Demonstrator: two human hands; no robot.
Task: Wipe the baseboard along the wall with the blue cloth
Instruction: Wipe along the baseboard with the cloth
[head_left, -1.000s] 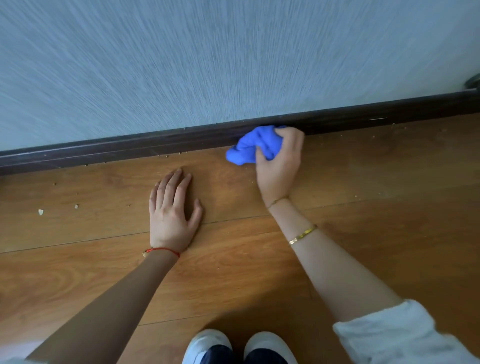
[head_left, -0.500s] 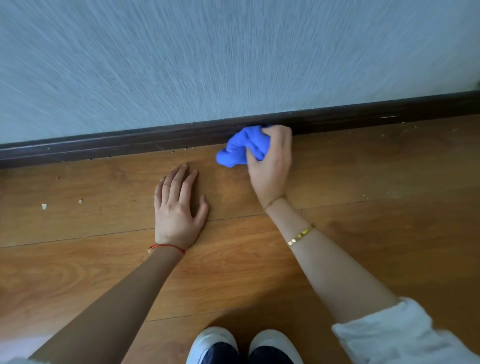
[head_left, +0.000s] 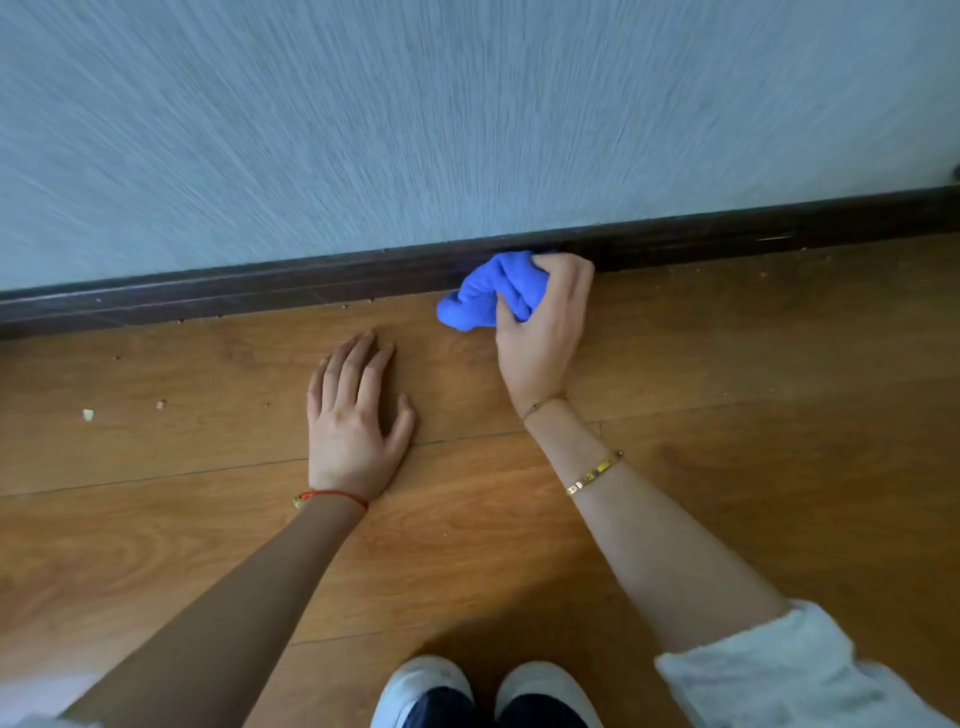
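Gripping one bunched blue cloth in right hand, pressing against dark baseboard at floor's wall edge; resting left hand flat, fingers spread, nearby on floor.

- Cloth: soft blue fabric, matt, bunched w/ folds.
- Baseboard: dark wood look, slight sheen, smooth.
- Floor: wood-grain planks, warm brown, satin gloss, thin seams, pale crumbs.
- Wall: pale grey-blue, matt, fine streaky texture.
- Bracelet: gold metal, shiny.
- Sleeve: white fabric, fuzzy.
- Shoes: white toes, smooth.
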